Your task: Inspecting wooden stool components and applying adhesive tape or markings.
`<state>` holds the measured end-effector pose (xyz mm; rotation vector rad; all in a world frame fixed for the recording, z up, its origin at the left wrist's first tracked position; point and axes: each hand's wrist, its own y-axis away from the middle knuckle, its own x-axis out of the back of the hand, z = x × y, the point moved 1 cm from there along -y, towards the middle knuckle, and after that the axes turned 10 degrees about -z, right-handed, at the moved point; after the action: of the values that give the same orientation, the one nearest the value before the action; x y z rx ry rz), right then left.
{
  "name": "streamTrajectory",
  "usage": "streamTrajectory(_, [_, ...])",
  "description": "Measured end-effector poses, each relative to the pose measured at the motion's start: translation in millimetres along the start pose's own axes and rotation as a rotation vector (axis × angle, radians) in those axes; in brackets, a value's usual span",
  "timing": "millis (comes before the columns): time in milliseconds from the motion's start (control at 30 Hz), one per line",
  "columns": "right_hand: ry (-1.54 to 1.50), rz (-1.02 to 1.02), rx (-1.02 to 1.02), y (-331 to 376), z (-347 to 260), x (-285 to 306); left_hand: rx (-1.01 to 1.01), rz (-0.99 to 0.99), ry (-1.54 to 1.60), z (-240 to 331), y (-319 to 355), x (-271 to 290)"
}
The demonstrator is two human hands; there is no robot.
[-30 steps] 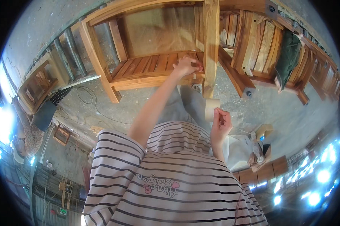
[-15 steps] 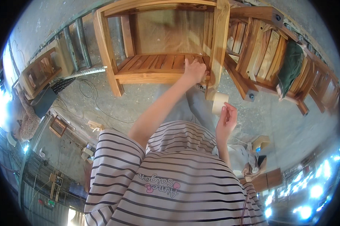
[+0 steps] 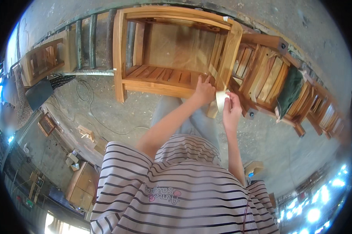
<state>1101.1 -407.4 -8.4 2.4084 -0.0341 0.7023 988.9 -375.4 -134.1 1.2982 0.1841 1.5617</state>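
Observation:
A wooden stand [image 3: 154,93] with a slatted lower shelf stands in front of me. My left hand [image 3: 204,92] is at the right end of that shelf, beside the front right leg [image 3: 227,58]. Two of its fingers stretch toward the wood, and I see nothing in its grasp. Close by on the right, my right hand [image 3: 232,110] pinches a pale cream roll [image 3: 221,100], which looks like tape. The roll is next to the lower part of the leg. Whether a strip runs from it onto the wood I cannot tell.
More slatted wooden furniture [image 3: 269,74] lines the right, with a dark green cloth [image 3: 290,87] draped over it. Green metal rails [image 3: 92,43] run behind on the left. A thin cable [image 3: 91,105] loops over the concrete floor. A small wooden piece [image 3: 86,132] lies at left.
My right hand has brought the roll up and left, close to the leg and my left hand. The left hand has shifted toward the leg, its fingers stretching out. The whole view has shifted slightly.

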Motion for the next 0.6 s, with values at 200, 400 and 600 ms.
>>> streamTrajectory(200, [0.110,0.771,0.383,-40.0,-43.5,78.0,-0.084,-0.060,0.030,3.4,4.2,7.8])
streamTrajectory(400, [0.575,0.608,0.139,-100.8,34.3,115.4,-0.182,-0.089,0.510,-49.9,37.6,51.8])
streamTrajectory(600, [0.938,0.812,0.097,-98.6,-10.0,92.6,0.229,1.007,1.081,-233.5,141.9,83.9])
